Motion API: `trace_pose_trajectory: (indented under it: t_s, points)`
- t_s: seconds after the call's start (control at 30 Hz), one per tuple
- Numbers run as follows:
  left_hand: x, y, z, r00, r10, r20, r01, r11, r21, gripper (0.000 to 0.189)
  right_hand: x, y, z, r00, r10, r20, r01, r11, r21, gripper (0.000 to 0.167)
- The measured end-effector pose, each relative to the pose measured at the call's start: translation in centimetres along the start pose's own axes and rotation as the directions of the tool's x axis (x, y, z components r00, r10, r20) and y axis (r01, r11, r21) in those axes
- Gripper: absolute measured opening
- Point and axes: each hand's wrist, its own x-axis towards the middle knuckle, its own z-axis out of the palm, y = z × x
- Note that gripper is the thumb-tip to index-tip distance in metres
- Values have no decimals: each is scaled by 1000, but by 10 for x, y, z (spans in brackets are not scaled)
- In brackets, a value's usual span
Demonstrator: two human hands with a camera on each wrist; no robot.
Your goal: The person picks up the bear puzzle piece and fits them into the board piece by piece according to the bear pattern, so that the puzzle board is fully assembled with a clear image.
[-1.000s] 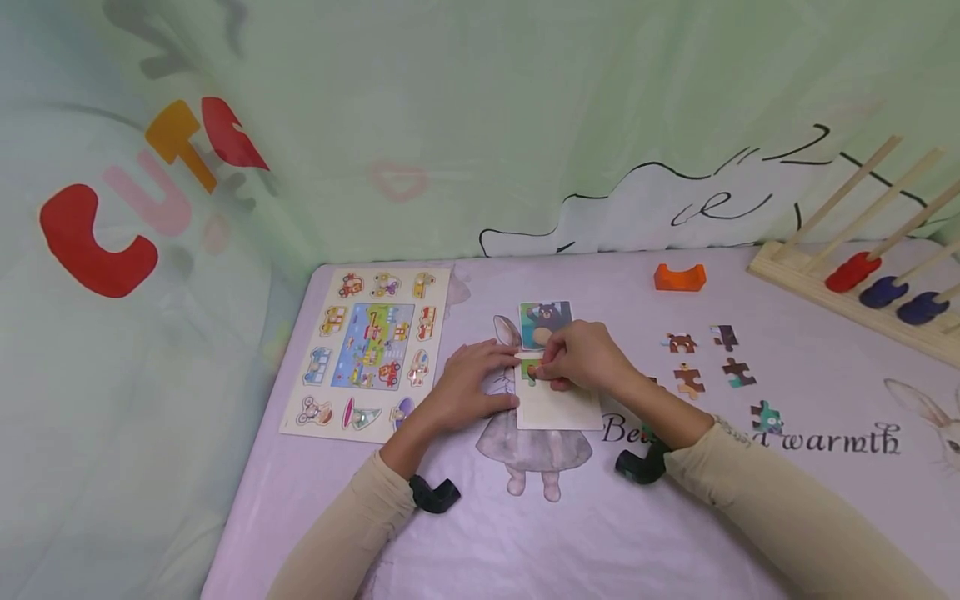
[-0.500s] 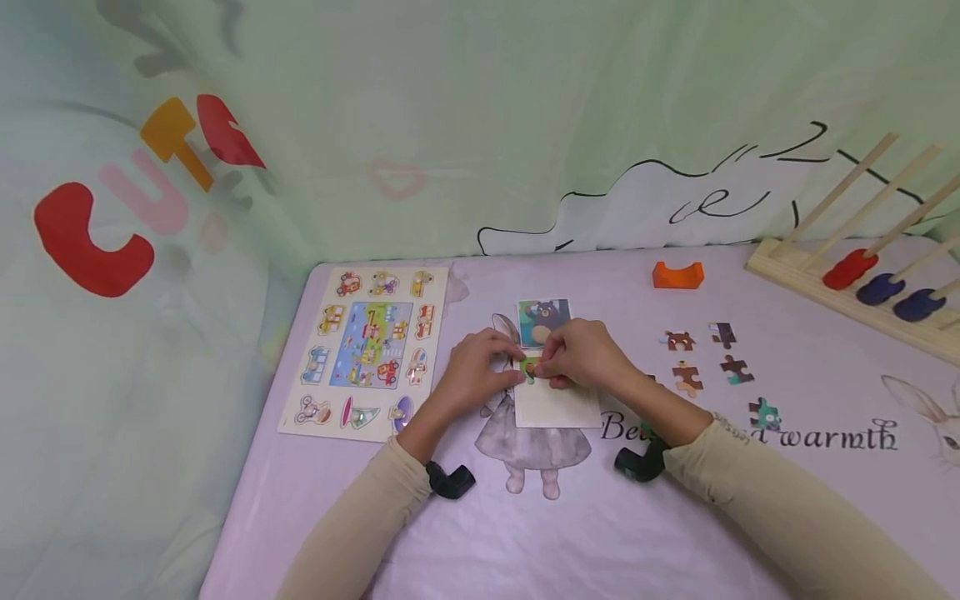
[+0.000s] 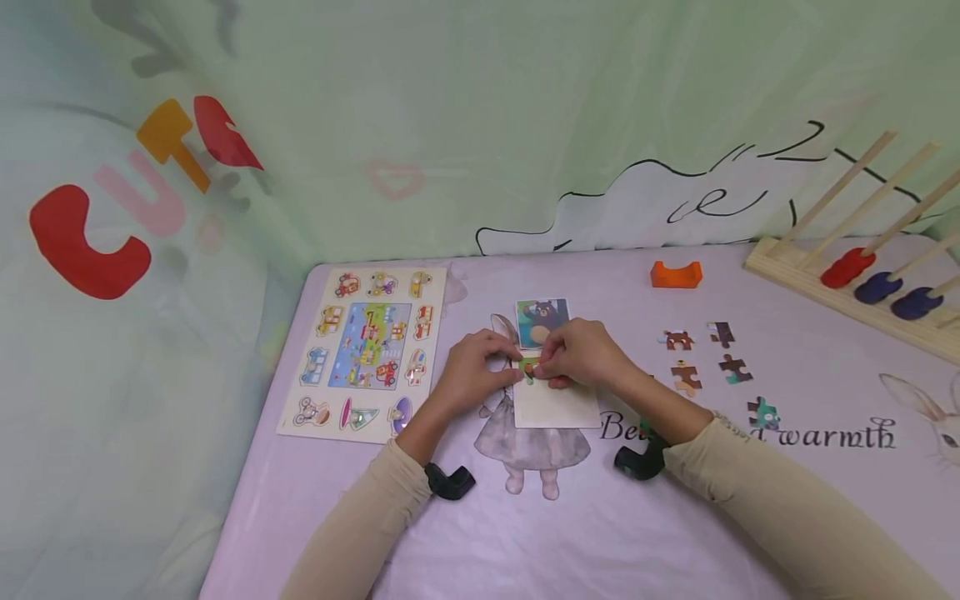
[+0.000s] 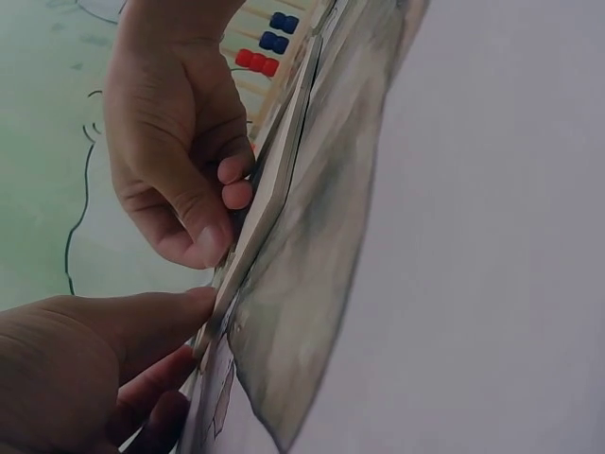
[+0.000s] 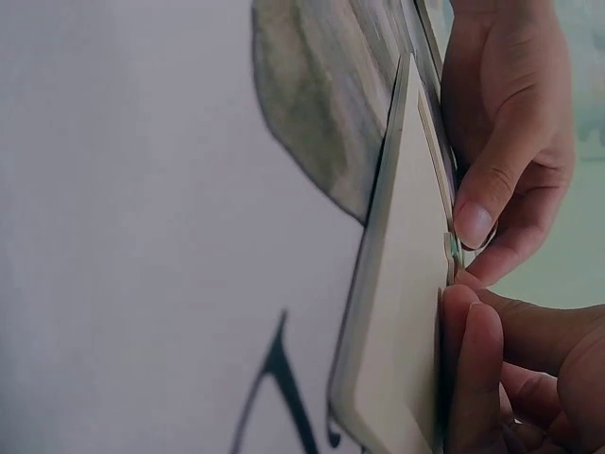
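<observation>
The right hand (image 3: 581,354) clamps its thumb and fingertips on a small green interlocking jigsaw piece (image 3: 527,364) at the 10 o'clock corner of a pale rectangular jigsaw tray (image 3: 557,408). The left hand (image 3: 474,371) touches the tray's 9 o'clock edge, thumb and index finger apart. A rectangular bear-printed card (image 3: 542,320) lies just beside the tray at 12 o'clock. On the lilac cloth-covered desk (image 3: 525,542), brown and teal interlocking jigsaw pieces (image 3: 686,377) lie at 3 o'clock.

The left hand (image 4: 85,364) touches the pale board (image 4: 274,184) near the right hand (image 4: 175,132) (coloured beads (image 4: 256,62) beyond).
</observation>
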Motion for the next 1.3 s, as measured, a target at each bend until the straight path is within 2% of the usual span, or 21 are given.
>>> trace_pose_trajectory:
  t_s: [0.37,0.83,1.3]
  points:
    - [-1,0,1,1000,4,-14,-4,1000,-10,21,-2,-1,4,999,7,-32,-7,1000,0,18]
    - [0,0,2,1000,-7,-14,6,1000,-20,20,-3,-2,4,999,44,-26,-43,999,13,19]
    - [1,0,3,1000,-15,-14,15,1000,-14,19,-4,-2,4,999,39,-27,-39,999,1,20]
